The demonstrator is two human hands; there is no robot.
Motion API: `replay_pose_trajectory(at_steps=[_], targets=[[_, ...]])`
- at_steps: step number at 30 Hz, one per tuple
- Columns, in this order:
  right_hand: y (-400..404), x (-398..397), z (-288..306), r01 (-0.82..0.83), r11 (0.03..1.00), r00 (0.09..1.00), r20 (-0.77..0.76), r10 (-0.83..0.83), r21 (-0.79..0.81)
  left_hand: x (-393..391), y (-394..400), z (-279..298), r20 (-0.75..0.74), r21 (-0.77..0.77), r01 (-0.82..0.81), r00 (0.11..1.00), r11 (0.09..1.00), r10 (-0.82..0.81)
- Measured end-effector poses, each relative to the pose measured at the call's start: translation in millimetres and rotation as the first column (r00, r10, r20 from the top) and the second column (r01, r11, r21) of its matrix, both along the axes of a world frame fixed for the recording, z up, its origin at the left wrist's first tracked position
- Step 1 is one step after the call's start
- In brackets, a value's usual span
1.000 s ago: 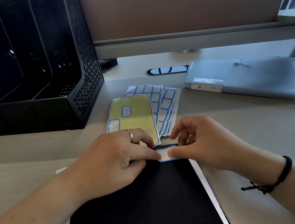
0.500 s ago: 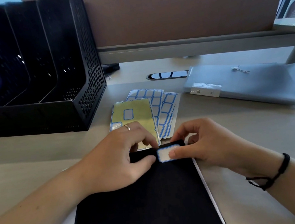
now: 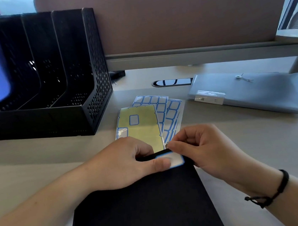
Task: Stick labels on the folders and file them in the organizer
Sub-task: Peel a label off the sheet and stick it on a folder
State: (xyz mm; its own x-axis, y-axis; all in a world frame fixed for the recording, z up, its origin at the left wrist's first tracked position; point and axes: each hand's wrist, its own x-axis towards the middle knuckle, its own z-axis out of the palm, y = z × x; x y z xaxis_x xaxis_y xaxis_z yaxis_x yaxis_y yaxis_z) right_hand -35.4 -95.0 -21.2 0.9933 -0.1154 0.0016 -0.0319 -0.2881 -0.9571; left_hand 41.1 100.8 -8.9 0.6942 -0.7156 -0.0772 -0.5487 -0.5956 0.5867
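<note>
Since before, the left thumb now presses the label (image 3: pixel 175 159) (blue-edged) onto the black folder (image 3: pixel 146 209).

Left hand (image 3: pixel 124 162) thumb pressed flat, right hand (image 3: pixel 202 149) fingers curled (wrist banded)

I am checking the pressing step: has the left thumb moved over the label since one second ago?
Yes. Judged against the black folder, the thumb of the left hand has slid rightward, from the left edge of the label onto its face.
</note>
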Motion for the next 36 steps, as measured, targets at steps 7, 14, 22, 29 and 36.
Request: replay_pose_trajectory(at_steps=[7,14,22,29,36], targets=[[-2.5,-3.0,2.1,-0.118,0.991,0.987,-0.098,0.125,0.067,0.3,-4.0,-4.3,-0.014,-0.019,-0.020,1.000,1.000,0.019],[-3.4,0.2,-5.9,-0.094,0.994,0.994,-0.057,0.097,0.049,-0.5,-4.7,-6.1,-0.004,-0.009,-0.049,0.999,0.999,0.049],[-1.4,0.5,-3.3,-0.069,0.998,0.994,-0.080,0.070,0.015,-4.8,-2.5,-7.0,0.083,0.080,-0.056,0.995,0.995,0.050],[-0.4,-1.5,1.9,-0.098,0.992,0.992,-0.070,0.104,0.081,-4.0,-4.4,-7.3,0.091,0.057,-0.098,0.992,0.994,0.092],[-3.5,-0.7,-11.7,-0.156,0.987,0.987,-0.025,0.157,0.044,-3.1,-6.5,-6.8,0.069,0.030,-0.087,0.994,0.996,0.085]])
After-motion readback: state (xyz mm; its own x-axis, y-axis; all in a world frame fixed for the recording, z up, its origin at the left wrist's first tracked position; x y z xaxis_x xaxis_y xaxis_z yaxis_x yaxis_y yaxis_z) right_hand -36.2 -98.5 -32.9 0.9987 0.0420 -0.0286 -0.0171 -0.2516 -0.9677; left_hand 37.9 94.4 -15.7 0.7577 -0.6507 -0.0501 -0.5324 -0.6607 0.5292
